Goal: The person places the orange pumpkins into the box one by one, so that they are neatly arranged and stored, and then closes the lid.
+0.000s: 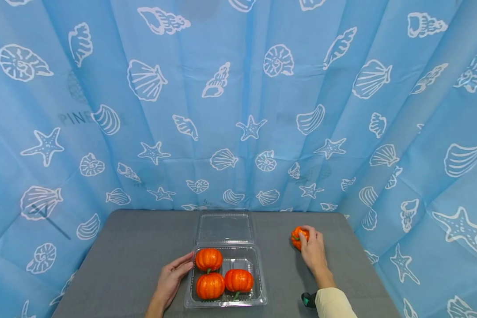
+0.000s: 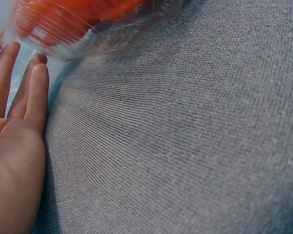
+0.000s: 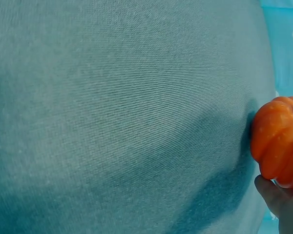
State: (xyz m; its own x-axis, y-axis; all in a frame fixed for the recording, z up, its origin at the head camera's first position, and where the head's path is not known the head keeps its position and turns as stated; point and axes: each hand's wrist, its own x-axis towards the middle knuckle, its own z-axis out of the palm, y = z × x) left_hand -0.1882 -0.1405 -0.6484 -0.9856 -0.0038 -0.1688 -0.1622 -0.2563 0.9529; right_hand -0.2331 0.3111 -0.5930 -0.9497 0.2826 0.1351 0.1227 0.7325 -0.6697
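A clear plastic clamshell box (image 1: 261,274) stands with its lid (image 1: 225,227) folded back, holding three small orange toy pumpkins, one of them a front-right pumpkin (image 1: 239,280) with a green stem. My left hand (image 1: 171,278) lies along the box's left side, its fairly straight fingertips right at the wall. In the left wrist view those fingers (image 2: 38,92) point toward the ribbed plastic. Over to the right, my right hand (image 1: 313,249) grips another pumpkin (image 1: 295,238) with thumb and fingers. The right wrist view shows this pumpkin (image 3: 278,141) with the thumb against its side.
A grey cloth covers the table (image 1: 135,247). Behind it and at both sides hangs a blue curtain (image 1: 238,106) with white shell and starfish prints. A black strap with a green part (image 1: 308,300) sits at my right wrist.
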